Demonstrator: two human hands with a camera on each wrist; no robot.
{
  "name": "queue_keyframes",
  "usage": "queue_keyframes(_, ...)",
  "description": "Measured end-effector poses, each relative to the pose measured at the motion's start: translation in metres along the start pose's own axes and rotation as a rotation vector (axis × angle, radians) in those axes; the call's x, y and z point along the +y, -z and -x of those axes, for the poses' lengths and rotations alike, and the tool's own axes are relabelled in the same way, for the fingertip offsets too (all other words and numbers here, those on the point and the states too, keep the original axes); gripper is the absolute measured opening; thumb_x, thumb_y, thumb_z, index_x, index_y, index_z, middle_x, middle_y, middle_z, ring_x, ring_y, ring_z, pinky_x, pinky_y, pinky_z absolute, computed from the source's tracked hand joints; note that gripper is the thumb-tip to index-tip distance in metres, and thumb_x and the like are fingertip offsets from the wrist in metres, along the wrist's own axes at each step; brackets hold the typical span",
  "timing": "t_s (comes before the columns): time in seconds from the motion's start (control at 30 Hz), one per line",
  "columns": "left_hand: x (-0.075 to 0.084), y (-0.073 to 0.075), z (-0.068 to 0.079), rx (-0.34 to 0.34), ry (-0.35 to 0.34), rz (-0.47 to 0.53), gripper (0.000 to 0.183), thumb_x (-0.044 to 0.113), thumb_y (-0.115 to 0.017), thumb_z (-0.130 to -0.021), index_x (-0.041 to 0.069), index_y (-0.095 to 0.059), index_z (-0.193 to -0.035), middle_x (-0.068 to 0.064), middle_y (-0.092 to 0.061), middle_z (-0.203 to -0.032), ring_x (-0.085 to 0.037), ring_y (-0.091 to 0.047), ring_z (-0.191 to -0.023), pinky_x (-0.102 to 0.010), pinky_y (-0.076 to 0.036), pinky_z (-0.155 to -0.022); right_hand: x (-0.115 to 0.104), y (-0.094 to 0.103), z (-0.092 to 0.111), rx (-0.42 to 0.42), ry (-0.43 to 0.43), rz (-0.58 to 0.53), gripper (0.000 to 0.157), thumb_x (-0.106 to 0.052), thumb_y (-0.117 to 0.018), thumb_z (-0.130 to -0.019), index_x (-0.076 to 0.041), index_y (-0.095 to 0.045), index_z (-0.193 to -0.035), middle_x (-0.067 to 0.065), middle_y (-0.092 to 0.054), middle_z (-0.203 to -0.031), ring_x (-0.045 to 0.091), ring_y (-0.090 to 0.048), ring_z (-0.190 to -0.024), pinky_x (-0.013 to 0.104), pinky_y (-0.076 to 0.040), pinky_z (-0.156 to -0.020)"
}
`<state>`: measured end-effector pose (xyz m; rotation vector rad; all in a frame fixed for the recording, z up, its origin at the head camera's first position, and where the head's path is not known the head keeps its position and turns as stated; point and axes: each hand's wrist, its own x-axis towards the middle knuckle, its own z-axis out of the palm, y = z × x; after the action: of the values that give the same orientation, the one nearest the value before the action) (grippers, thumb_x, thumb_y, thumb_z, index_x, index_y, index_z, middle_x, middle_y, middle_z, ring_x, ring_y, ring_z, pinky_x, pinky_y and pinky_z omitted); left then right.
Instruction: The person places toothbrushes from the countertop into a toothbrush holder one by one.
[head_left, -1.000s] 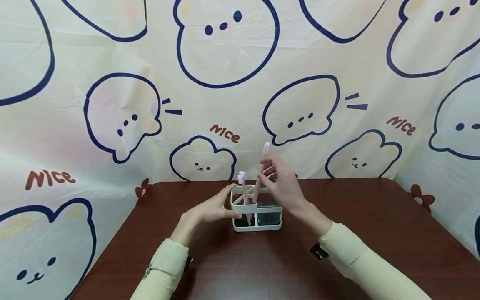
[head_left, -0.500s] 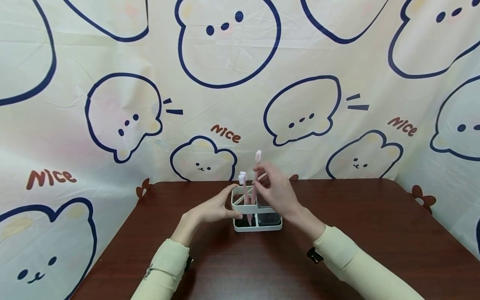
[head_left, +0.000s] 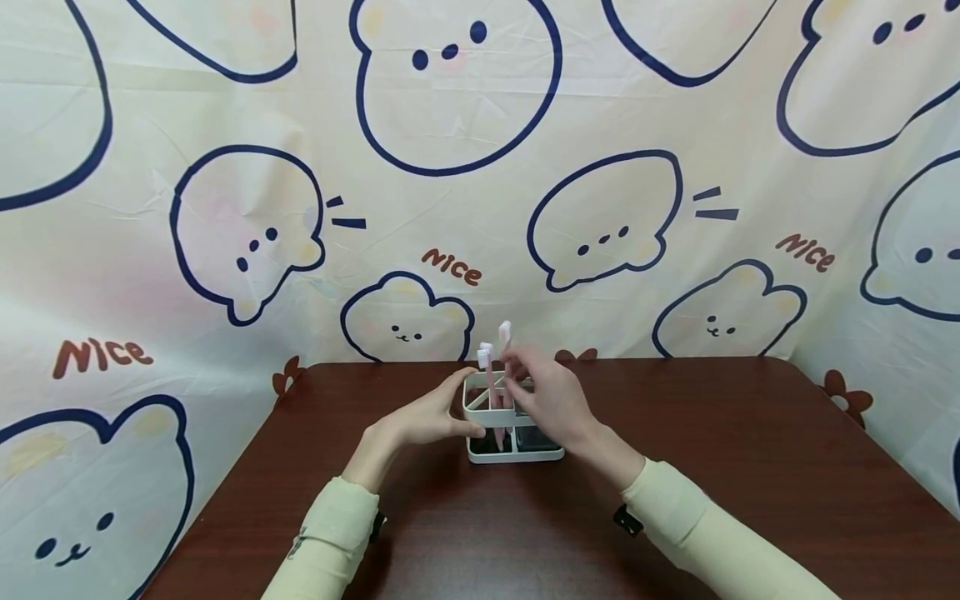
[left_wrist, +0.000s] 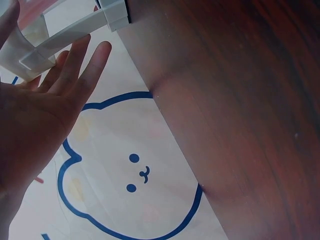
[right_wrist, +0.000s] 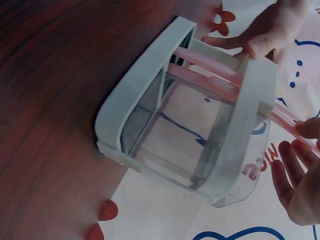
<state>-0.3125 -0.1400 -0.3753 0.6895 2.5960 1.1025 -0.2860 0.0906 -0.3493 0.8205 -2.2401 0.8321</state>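
Note:
A white two-tier toothbrush holder [head_left: 491,419] stands on the table. My left hand [head_left: 420,415] grips its left side, thumb at the front and fingers behind; in the left wrist view the fingers [left_wrist: 67,72] reach past the upper frame. One pink toothbrush [head_left: 491,387] with a white head stands in a left compartment. My right hand [head_left: 553,398] pinches a second pink toothbrush [head_left: 506,333], head up, just right of the first. Both handles reach down through the upper tier in the right wrist view. A clear cup [right_wrist: 255,165] sits in the holder's right side.
The dark brown wooden table [head_left: 480,533] stretches around the holder. Behind it hangs a pale cloth backdrop [head_left: 495,225] with cartoon bear outlines, meeting the table's far edge.
My right hand has moved left and down, lowering the second toothbrush into the holder beside the first. The left hand keeps its grip, and the holder has stayed in place.

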Motion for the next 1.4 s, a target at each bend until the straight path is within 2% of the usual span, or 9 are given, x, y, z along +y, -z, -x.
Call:
queue_keyframes(0.17,0.0,0.001,0.0,0.001,0.001,-0.002,0.102,0.045,-0.078,-0.081,0.021,-0.017,-0.158,-0.005,-0.024,-0.161,-0.028,-0.034,-0.141,-0.063,-0.026,-0.116,0.004,-0.004,0.001,0.005,0.021,0.064,0.026,-0.009,-0.077,-0.086,-0.013,-0.067,-0.109,0.001,-0.071,-0.097,0.015,-0.068,-0.084,0.032,-0.059,-0.078)
queue_keyframes(0.37,0.0,0.001,-0.001,-0.001,-0.003,-0.004,0.1,0.043,-0.078,-0.082,0.022,-0.017,-0.158,-0.005,-0.025,-0.16,-0.027,-0.035,-0.14,-0.061,-0.026,-0.117,0.007,-0.009,0.005,0.046,0.054,0.166,0.025,-0.016,-0.08,-0.084,-0.017,-0.068,-0.106,-0.001,-0.074,-0.094,0.018,-0.062,-0.084,0.04,-0.05,-0.078)
queue_keyframes(0.6,0.001,0.0,-0.003,-0.007,-0.005,0.008,0.098,0.039,-0.078,-0.083,0.022,-0.016,-0.158,-0.006,-0.026,-0.159,-0.03,-0.036,-0.139,-0.062,-0.027,-0.116,0.009,-0.012,0.01,0.049,0.066,0.238,0.025,-0.019,-0.079,-0.084,-0.018,-0.068,-0.106,-0.002,-0.074,-0.096,0.018,-0.06,-0.087,0.04,-0.047,-0.079)
queue_keyframes(0.9,0.002,0.0,-0.004,-0.004,-0.003,-0.001,0.101,0.04,-0.078,-0.083,0.02,-0.015,-0.159,-0.007,-0.025,-0.16,-0.029,-0.035,-0.139,-0.062,-0.026,-0.117,0.009,-0.011,0.014,0.015,0.035,0.244,0.022,-0.021,-0.079,-0.085,-0.019,-0.071,-0.106,0.0,-0.073,-0.105,0.022,-0.064,-0.096,0.044,-0.048,-0.085)
queue_keyframes(1.13,0.002,0.0,-0.003,-0.001,-0.002,0.008,0.1,0.039,-0.078,-0.083,0.022,-0.016,-0.158,-0.006,-0.025,-0.16,-0.027,-0.035,-0.139,-0.061,-0.025,-0.117,0.012,-0.01,0.019,0.009,0.04,0.221,0.017,-0.02,-0.076,-0.087,-0.021,-0.072,-0.104,-0.001,-0.068,-0.105,0.021,-0.064,-0.095,0.043,-0.048,-0.081)
queue_keyframes(1.4,-0.001,0.0,0.0,-0.003,-0.001,0.003,0.101,0.044,-0.078,-0.082,0.023,-0.015,-0.159,-0.005,-0.023,-0.162,-0.027,-0.031,-0.144,-0.061,-0.024,-0.118,0.021,-0.001,0.029,0.016,0.001,0.201,0.019,-0.019,-0.074,-0.088,-0.018,-0.071,-0.107,0.001,-0.067,-0.106,0.021,-0.062,-0.098,0.047,-0.05,-0.087)
